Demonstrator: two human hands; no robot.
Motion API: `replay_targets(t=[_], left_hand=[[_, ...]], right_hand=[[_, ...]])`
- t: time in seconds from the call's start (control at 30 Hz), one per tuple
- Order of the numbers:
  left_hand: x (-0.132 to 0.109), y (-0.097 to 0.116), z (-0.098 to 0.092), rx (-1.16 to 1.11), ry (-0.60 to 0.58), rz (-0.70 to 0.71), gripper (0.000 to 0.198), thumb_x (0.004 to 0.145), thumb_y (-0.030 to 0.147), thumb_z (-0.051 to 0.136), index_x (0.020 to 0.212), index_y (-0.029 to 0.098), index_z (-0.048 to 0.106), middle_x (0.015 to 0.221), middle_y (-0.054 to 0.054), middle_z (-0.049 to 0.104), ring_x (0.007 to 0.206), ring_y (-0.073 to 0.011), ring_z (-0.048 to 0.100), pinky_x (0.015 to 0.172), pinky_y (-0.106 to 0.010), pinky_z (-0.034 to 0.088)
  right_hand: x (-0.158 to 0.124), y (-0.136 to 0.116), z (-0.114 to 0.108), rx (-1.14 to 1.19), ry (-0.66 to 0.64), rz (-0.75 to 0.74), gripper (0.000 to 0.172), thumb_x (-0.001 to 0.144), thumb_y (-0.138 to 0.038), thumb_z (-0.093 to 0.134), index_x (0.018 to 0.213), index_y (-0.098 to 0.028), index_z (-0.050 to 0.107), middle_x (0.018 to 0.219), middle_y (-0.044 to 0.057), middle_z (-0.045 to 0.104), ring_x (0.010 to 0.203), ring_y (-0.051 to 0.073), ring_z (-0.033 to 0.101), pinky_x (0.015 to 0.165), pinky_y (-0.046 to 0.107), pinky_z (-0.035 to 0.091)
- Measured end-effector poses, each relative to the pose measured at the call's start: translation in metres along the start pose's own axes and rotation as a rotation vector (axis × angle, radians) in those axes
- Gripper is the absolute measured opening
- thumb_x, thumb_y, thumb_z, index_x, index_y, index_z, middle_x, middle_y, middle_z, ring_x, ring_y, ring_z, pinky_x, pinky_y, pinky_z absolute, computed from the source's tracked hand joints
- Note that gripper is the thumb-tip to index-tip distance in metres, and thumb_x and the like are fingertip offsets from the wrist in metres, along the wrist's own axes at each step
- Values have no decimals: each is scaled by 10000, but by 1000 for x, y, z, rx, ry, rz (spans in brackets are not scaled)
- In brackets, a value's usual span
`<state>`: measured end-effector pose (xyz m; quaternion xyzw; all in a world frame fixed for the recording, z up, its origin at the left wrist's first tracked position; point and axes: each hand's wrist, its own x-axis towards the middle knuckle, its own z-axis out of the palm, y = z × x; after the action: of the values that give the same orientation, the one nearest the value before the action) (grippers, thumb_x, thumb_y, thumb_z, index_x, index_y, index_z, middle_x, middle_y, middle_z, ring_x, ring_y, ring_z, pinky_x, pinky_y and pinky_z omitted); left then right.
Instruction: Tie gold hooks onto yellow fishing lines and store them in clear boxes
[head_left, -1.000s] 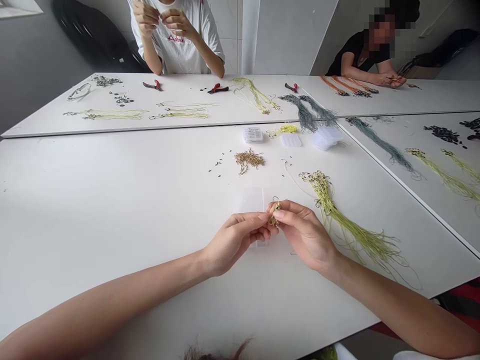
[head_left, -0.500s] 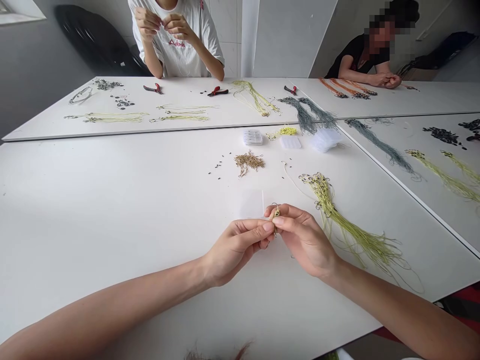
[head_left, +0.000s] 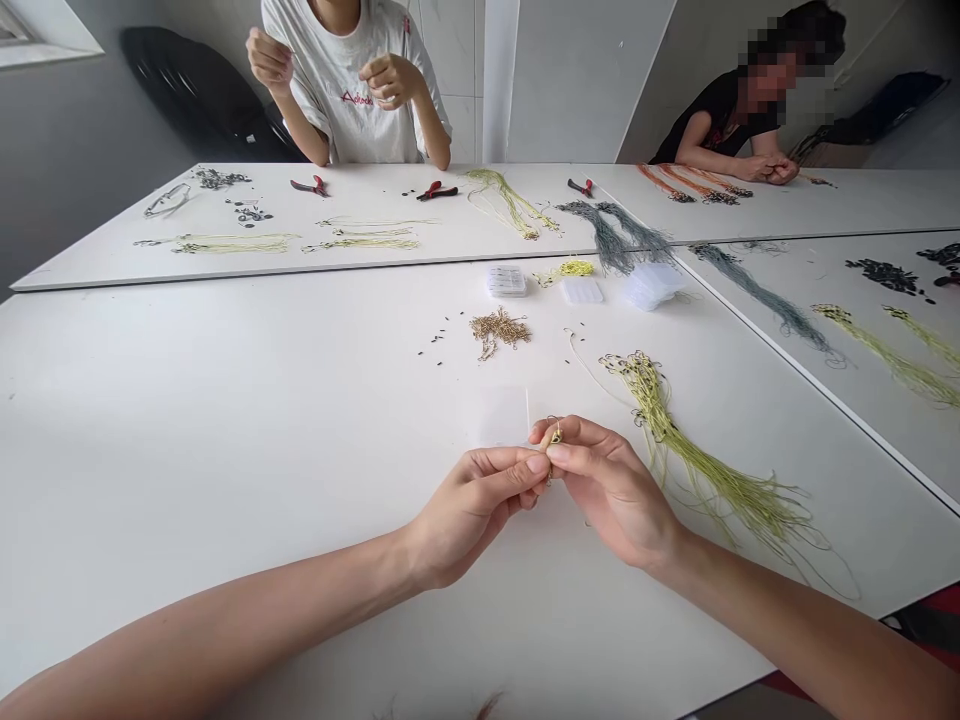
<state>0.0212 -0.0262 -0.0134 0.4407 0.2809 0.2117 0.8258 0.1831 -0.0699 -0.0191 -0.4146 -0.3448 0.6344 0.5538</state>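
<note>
Pinching a small gold hook [head_left: 553, 435] in the right hand [head_left: 611, 490], fingers firmly closed, with the curled left hand [head_left: 476, 515] pressed alongside, its own grip hidden; hook held just over a clear plastic sheet [head_left: 504, 416]; a long bundle of green lines [head_left: 705, 470] already hooked and gathered to the right, a loose pile of brass hooks [head_left: 500, 332] seemingly left untied

The left hand [head_left: 472, 515] and right hand [head_left: 611, 490] meet, curled inward, fingers pinched together in a close grip.
</note>
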Motion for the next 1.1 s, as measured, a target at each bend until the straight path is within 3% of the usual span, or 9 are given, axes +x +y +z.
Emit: replay_targets(t=[0.33,0.63,0.9,1.1], left_hand=[[-3,2,0,50,-2,63,331,923,350,556,656,160,512,702,5,338,721,-137,296,718,-297,269],[-3,1,0,116,11,121,344,943,336,524,655,160,457,704,7,314,728,-136,292,717,-294,257],[-3,2,-2,-17,20,61,302,949,277,467,697,134,550,755,-32,463,763,-144,375,763,-303,317],[-6,3,-2,169,87,68,311,910,372,581,698,144,592,716,-6,456,768,-136,381,760,-280,307]], right_hand=[[0,0,3,105,-72,28,74,831,-230,661,777,-223,711,875,14,615,756,156,545,777,338,453],[3,1,1,94,-120,16,100,857,-215,652,817,-208,744,819,15,612,768,151,534,788,331,434],[4,-1,0,108,-140,34,152,896,-224,601,806,-176,714,781,27,608,759,173,575,811,374,427],[4,1,0,88,-101,35,144,886,-209,621,790,-177,723,750,22,610,754,156,550,798,343,416]])
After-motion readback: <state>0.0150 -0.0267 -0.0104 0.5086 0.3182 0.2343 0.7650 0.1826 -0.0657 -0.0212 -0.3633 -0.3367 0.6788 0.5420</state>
